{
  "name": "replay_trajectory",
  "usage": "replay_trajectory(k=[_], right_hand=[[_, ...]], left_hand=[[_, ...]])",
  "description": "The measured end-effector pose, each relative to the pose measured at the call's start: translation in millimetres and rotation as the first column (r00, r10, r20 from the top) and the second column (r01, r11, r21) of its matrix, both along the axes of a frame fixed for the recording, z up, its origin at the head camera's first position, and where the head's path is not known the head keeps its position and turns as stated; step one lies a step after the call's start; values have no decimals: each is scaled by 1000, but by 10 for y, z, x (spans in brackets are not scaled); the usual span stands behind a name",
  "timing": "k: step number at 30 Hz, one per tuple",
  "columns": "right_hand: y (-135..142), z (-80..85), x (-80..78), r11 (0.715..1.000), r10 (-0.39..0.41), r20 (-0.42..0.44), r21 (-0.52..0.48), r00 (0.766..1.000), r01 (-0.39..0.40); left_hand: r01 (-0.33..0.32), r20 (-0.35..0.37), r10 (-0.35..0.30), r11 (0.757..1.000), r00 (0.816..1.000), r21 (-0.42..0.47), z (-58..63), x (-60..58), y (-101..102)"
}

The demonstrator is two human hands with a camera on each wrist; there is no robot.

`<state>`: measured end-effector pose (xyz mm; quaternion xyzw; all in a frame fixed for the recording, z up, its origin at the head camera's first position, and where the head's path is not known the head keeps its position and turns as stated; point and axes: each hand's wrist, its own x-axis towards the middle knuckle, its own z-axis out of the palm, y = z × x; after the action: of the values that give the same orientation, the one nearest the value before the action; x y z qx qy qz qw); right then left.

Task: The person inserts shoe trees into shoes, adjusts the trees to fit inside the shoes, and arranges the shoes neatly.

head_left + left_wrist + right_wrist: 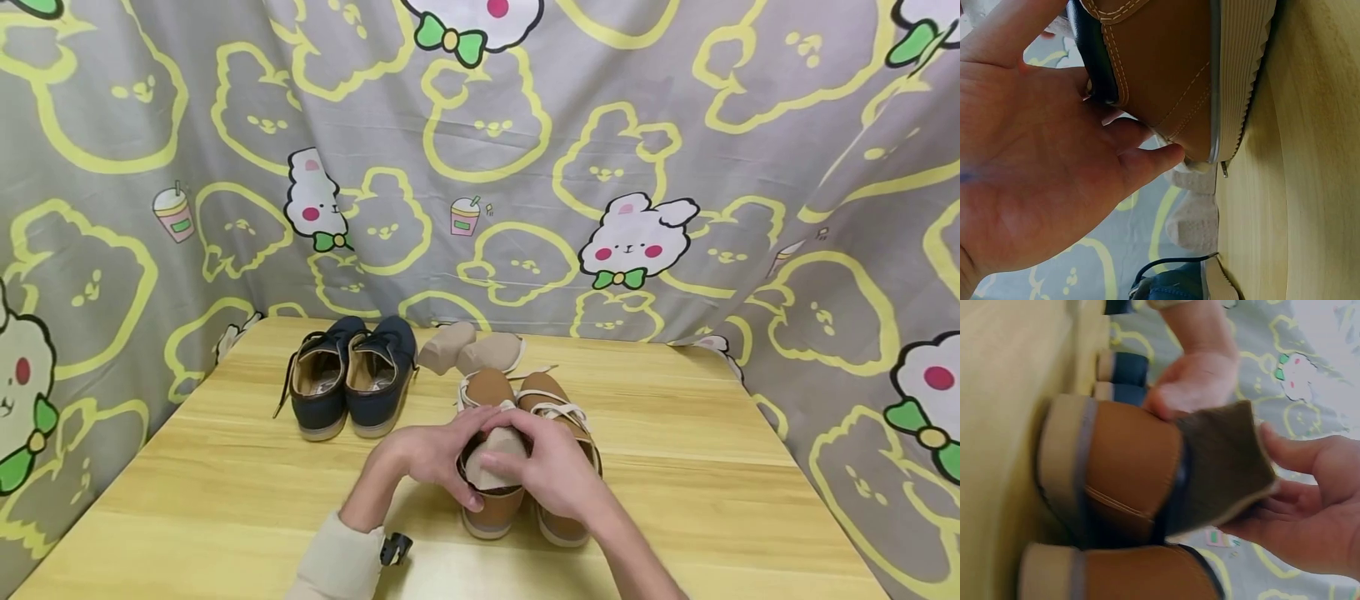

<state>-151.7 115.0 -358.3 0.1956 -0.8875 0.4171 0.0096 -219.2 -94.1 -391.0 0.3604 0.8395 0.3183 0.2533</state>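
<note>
A pair of brown shoes with white laces stands near the middle of the table. From the opening of the left brown shoe [491,518] rises a beige shoe insert [491,467]. My right hand [557,467] holds this insert, thumb on the near face and fingers over its far side; the right wrist view shows the insert [1225,459] tall above the collar. My left hand [437,454] grips the same shoe, thumb by the heel and fingers toward the lace side [1041,144]. Close beside it, the right brown shoe [543,387] is partly hidden by my right hand.
A dark blue pair of shoes [378,408] stands at the back left, laces hanging loose. Two beige inserts [491,354] lie behind the brown shoes. A patterned curtain [495,275] borders the wooden table [675,467] at the back and sides.
</note>
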Motion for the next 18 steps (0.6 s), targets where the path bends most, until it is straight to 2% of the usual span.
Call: replay_trajectory(k=[7,11,18], right_hand=[[165,132,39,987,140,30,75,990,-141],[174,167,71,982,157,30,103,987,-159],[204,166,95,970,215,-36,122,976,-209]], left_hand=[[-32,20,33,999,999,-28,10,-5,16],[-32,16,32,999,999,-22,-1,-4,21],[-21,0,21,1000,1000,-14,-11,4,27]])
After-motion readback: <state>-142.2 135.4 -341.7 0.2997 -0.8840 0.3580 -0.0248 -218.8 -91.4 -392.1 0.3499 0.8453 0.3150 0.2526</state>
